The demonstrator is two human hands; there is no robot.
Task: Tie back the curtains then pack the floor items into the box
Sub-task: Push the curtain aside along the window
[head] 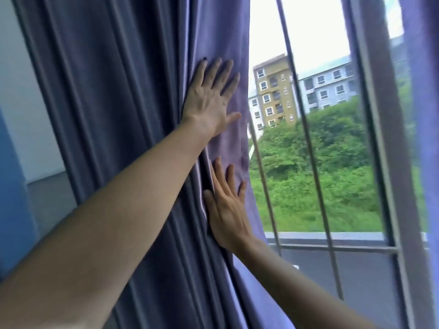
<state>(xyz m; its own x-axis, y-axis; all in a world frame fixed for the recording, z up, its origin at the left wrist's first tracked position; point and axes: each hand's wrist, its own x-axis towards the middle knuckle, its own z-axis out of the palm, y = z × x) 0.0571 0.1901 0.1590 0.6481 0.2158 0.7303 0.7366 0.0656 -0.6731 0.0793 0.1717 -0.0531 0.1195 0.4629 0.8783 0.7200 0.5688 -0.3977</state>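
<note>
Pressing now: both my palms lie flat on the purple left curtain [133, 115], so I judge I am in the first half of the task, gathering the cloth before any tying
My right hand [225, 207]: lower and nearer to me, fingers spread and straight, resting on the curtain's inner edge, gripping nothing
My left hand [210, 98]: higher up, also splayed wide against the cloth near that edge, clamped on nothing
Left curtain: bunched in deep folds toward the wall [21, 96], its edge drawn off the glass; hanging loose, no tie-back or cord that I can see
Right curtain [422, 115]: a strip at the far right of my view, past the window frame [377, 138]; whether it is tied I cannot tell
Window bars [316, 162]: behind the cloth, with bushes and buildings [273, 91] beyond
Done, as I judge: the window is partly uncovered
Left to do: tie this curtain, see to the other, then pack the floor items; box and floor are out of view
</note>
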